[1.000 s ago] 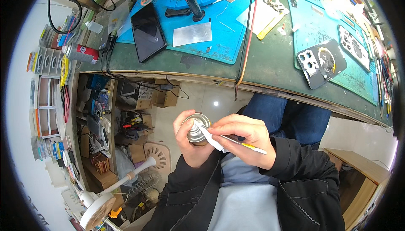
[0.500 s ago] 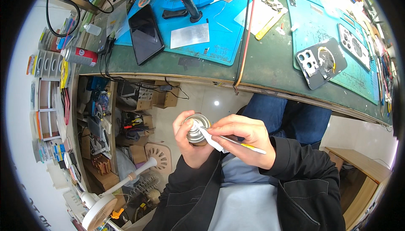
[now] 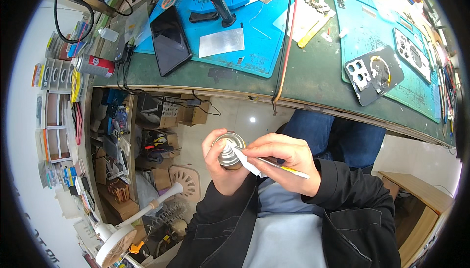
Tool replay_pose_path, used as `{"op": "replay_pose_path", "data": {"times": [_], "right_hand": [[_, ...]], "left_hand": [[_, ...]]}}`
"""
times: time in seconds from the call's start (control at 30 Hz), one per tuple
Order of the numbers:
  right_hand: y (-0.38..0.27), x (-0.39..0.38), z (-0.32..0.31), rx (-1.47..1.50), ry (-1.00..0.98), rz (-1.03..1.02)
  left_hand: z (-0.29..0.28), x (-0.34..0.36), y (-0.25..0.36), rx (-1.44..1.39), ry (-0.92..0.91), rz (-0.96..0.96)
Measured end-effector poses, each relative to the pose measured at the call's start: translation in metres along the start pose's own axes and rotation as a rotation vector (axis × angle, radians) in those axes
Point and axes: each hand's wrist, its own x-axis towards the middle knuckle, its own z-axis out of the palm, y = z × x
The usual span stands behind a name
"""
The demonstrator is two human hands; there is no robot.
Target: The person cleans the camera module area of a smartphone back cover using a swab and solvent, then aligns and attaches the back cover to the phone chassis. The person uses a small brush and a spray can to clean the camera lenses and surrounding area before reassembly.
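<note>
My left hand [image 3: 221, 170] grips a small round metal can [image 3: 230, 150], held upright above my lap. My right hand [image 3: 284, 162] pinches a folded white wipe [image 3: 246, 160] against the can's top. It also holds a thin stick with a yellow band [image 3: 289, 169] that points right. Both hands are below the front edge of the green workbench [image 3: 313, 79].
On the bench lie a blue mat [image 3: 254, 37] with a dark phone [image 3: 170, 39], a metal plate [image 3: 221, 41] and a black tool [image 3: 219, 4]. A phone back cover [image 3: 374, 74] sits to the right. A red spray can [image 3: 93, 65], cables, shelves and a white fan [image 3: 117, 241] are on the left.
</note>
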Motion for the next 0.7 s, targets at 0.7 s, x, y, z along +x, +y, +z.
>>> {"op": "replay_pose_path", "data": {"times": [0.7], "right_hand": [[-0.045, -0.009, -0.038, -0.028, 0.012, 0.095]], "left_hand": [[-0.119, 0.142, 0.037, 0.216, 0.733, 0.212]]}}
